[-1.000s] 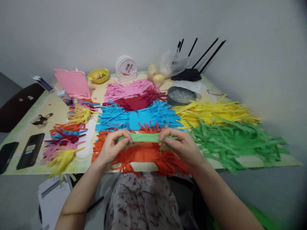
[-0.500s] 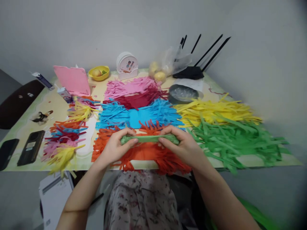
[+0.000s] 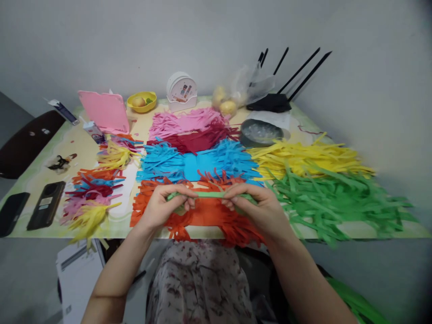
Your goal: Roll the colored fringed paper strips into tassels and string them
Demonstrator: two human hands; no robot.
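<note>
A strip of green fringed tissue paper (image 3: 209, 195), rolled thin, stretches level between my hands. My left hand (image 3: 170, 204) pinches its left end and my right hand (image 3: 251, 202) pinches the other. Below the strip lies orange fringed paper (image 3: 204, 215) near the table's front edge. Beyond it are blue fringed paper (image 3: 192, 165), dark red fringed paper (image 3: 197, 141) and pink fringed paper (image 3: 185, 122). To my right spread a pile of green fringed paper (image 3: 340, 200) and yellow fringed paper (image 3: 313, 157).
Multicoloured tassels (image 3: 94, 189) lie at left, beside two phones (image 3: 45, 204). Along the back stand a pink tablet case (image 3: 105, 110), a yellow bowl (image 3: 143, 108), a white round holder (image 3: 182, 101), a bag of fruit (image 3: 227, 105), a dark bowl (image 3: 259, 140) and a black router (image 3: 270, 102).
The green paper between my hands looks thinner and more tightly rolled. My fingers have shifted their grip on it. The whole view has moved slightly.
</note>
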